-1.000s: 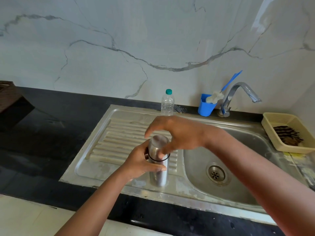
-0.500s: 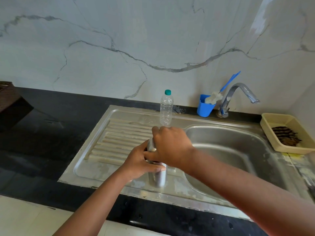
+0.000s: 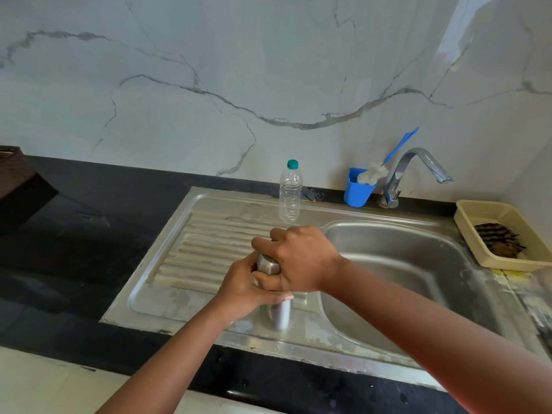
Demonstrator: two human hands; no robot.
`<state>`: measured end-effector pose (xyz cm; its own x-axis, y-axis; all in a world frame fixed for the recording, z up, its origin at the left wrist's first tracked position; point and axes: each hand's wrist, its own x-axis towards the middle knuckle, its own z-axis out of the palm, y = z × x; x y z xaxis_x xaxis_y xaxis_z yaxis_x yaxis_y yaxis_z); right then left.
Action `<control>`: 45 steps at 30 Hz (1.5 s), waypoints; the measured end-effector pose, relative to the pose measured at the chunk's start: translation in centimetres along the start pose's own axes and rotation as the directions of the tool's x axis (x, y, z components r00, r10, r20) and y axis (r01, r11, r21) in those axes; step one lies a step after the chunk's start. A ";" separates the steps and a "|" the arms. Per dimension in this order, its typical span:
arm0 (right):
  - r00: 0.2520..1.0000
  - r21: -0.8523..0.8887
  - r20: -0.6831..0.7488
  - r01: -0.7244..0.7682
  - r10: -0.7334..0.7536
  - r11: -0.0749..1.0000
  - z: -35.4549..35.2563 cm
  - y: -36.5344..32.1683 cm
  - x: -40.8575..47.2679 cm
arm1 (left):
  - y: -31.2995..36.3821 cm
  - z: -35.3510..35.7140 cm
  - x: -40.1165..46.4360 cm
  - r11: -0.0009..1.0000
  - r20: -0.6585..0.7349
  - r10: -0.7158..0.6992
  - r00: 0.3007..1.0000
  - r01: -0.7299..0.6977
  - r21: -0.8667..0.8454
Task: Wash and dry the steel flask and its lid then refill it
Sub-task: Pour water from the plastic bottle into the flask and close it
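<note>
The steel flask [image 3: 277, 315] stands upright on the sink's drainboard [image 3: 209, 249], near its front edge. My left hand [image 3: 245, 288] is wrapped around the flask's body. My right hand [image 3: 298, 258] covers the top and grips the steel lid [image 3: 266, 264], of which only a small patch shows between my fingers. The flask's neck and mouth are hidden by both hands.
A clear plastic water bottle [image 3: 289, 192] with a green cap stands at the drainboard's back. The sink basin [image 3: 397, 282] lies to the right, with the tap [image 3: 415, 171] behind it. A blue cup [image 3: 357, 189] holds a brush. A beige basket [image 3: 501, 234] sits far right.
My right hand came down from hovering over the lid and closed around the flask's top. The left hand has kept its hold on the body.
</note>
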<state>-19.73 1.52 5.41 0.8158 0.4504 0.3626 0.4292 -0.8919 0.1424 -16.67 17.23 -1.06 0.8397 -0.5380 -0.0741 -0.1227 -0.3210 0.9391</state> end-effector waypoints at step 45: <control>0.721 0.597 0.336 -0.660 0.606 0.455 5.9 8.9 12.9 | 2.0 -6.9 16.3 0.992 -0.383 0.110 0.917 -0.075 0.106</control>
<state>-3.11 -0.34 5.90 0.9786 -0.2021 0.0385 -0.1120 -0.6802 -0.7245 0.38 13.19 1.87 0.9593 -0.2304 0.1635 -0.2402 -0.3606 0.9013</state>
